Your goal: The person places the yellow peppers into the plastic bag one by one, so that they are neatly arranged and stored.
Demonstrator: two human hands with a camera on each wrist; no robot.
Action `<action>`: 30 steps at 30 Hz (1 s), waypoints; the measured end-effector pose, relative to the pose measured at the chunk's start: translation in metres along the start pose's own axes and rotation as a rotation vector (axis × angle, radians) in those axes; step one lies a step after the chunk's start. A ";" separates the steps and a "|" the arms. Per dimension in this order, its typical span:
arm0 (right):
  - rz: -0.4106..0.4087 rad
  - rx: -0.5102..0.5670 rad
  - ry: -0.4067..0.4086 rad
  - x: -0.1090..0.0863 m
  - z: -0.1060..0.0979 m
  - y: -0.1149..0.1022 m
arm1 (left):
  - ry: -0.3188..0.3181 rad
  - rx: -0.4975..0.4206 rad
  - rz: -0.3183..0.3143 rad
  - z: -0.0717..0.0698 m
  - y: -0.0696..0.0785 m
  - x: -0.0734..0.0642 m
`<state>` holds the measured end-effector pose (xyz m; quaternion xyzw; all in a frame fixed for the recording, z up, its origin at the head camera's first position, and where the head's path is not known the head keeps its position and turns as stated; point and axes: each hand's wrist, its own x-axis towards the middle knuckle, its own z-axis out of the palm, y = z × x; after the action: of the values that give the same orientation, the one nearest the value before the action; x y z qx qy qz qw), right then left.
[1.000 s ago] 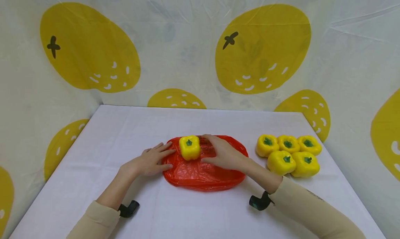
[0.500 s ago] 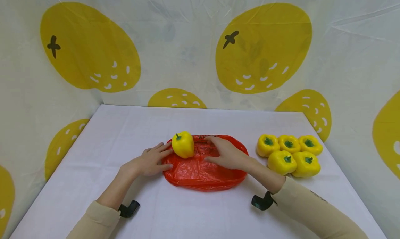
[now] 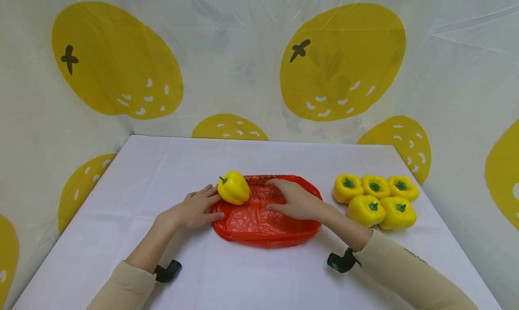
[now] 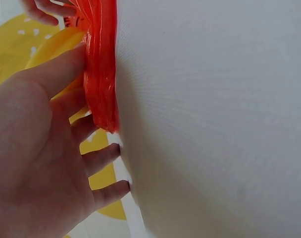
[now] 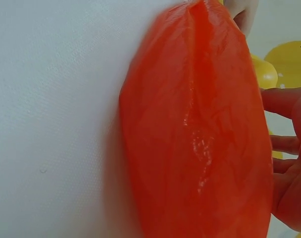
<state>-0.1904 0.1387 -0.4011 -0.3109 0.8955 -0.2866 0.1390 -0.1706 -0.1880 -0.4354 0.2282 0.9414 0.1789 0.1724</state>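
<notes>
A red plastic bag (image 3: 265, 229) lies flattened into an oval at the middle of the table. One yellow bell pepper (image 3: 235, 189) rests on its left part, tipped so the green stem points up and left. My left hand (image 3: 191, 211) is spread at the bag's left edge, its fingertips beside the pepper. In the left wrist view the thumb of that left hand (image 4: 34, 148) touches the gathered rim of the red bag (image 4: 101, 64). My right hand (image 3: 299, 202) reaches over the bag's right part, fingers loosely bent and apart from the pepper, holding nothing.
Several yellow bell peppers (image 3: 375, 199) stand grouped in two rows right of the bag, close to my right forearm. A white cloth covers the table (image 3: 243, 278). Fruit-printed curtains (image 3: 231, 66) hang behind the table and along both sides.
The pepper on the bag has rolled left, toward my left fingers, and now lies on its side. My right hand has shifted slightly right, away from it. The left hand keeps its place.
</notes>
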 end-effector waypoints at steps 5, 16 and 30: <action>0.009 -0.009 0.020 -0.003 -0.005 0.001 | 0.001 -0.001 0.002 -0.001 0.001 -0.001; -0.012 0.062 0.051 -0.016 -0.026 0.001 | -0.003 0.010 -0.005 -0.002 0.002 0.001; -0.018 0.031 0.154 -0.036 -0.048 0.006 | -0.007 0.001 -0.017 -0.002 0.004 -0.001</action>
<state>-0.1860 0.1858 -0.3637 -0.2940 0.8961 -0.3246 0.0718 -0.1689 -0.1860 -0.4313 0.2209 0.9427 0.1763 0.1772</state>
